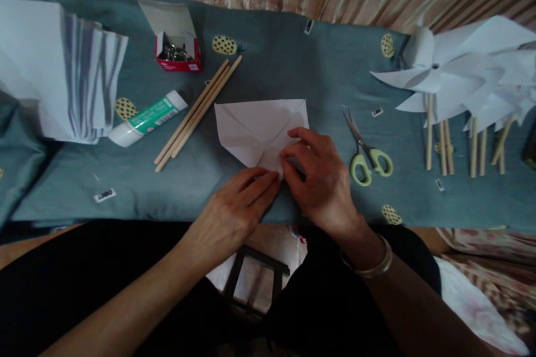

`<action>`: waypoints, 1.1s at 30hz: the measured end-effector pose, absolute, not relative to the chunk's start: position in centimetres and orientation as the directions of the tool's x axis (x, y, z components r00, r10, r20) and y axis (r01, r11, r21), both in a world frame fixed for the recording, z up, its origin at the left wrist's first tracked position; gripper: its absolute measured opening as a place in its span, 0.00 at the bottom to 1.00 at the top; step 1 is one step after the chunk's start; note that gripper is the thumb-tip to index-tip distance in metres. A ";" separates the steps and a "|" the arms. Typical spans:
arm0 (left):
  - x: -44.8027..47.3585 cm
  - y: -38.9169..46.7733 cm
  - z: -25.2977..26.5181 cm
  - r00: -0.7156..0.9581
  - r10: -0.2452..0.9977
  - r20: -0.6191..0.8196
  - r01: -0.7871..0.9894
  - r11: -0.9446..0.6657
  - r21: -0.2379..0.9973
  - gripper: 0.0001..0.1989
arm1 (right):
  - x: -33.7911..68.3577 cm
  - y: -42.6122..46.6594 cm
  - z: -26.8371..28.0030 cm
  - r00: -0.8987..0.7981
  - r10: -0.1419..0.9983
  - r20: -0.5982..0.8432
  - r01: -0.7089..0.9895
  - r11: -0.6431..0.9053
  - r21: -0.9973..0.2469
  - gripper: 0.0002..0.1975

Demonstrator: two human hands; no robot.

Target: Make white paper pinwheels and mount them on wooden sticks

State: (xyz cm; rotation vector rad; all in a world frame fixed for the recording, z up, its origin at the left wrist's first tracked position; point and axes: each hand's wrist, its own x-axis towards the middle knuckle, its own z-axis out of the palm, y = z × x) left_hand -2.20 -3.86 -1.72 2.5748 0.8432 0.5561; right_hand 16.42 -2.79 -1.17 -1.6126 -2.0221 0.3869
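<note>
Hands: both on the paper (pixel 259 128), centre of frame, at its near corner.
Left hand (pixel 237 201): palm down, fingers straight and together, tips pressing the paper's near edge flat on the cloth (pixel 293 61). Not gripping, just pinning, likely so the sheet can't slide.
Right hand (pixel 318 175): arched over the lower right corner, fingertips curled down onto a flap. Looks like a pinch or press on a fold; its grip is hidden under the knuckles, so I cannot tell whether it holds the flap or only presses it. Bangle (pixel 371 268) on that wrist.
Arms: both forearms come in from the bottom edge and converge, wrists low.
Paper: white, creased on diagonals, flaps folded toward the middle, lying flat.
Sticks (pixel 196 109): three, bundled, diagonal, just left of the paper, within reach.
Glue (pixel 146 120): tube lying left of the sticks.
Box (pixel 178 50): red, lid open, metal bits inside, upper left of centre.
Sheets (pixel 54 67): white stack, upper left.
Scissors (pixel 366 150): green handles, right of the paper, shut, apart from the hand.
Pinwheels (pixel 460 72): white, on sticks, laid at far right.
</note>
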 end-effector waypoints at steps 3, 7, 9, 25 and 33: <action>-2.2 -3.8 -1.8 0.741 0.623 0.249 0.473 -0.748 0.464 0.16 | 16.4 -2.9 -1.2 -0.215 0.953 0.214 0.823 0.295 -0.486 0.13; -2.1 -3.8 -1.8 0.740 0.624 0.250 0.476 -0.749 0.462 0.16 | 16.4 -2.9 -1.3 -0.277 0.938 0.207 0.811 0.344 -0.474 0.16; -2.0 -3.8 -1.8 0.739 0.624 0.255 0.478 -0.752 0.454 0.15 | 16.3 -2.9 -1.2 -0.289 0.939 0.186 0.811 0.344 -0.473 0.15; -1.5 -3.6 -1.7 0.720 0.638 0.273 0.489 -0.746 0.452 0.10 | 14.9 -3.4 -2.3 -0.343 0.918 0.198 0.852 0.393 -0.345 0.15; -1.4 -3.8 -2.2 0.698 0.619 0.359 0.493 -0.780 0.386 0.12 | 18.1 -0.8 -1.4 -0.156 0.946 0.285 0.687 0.311 -0.657 0.20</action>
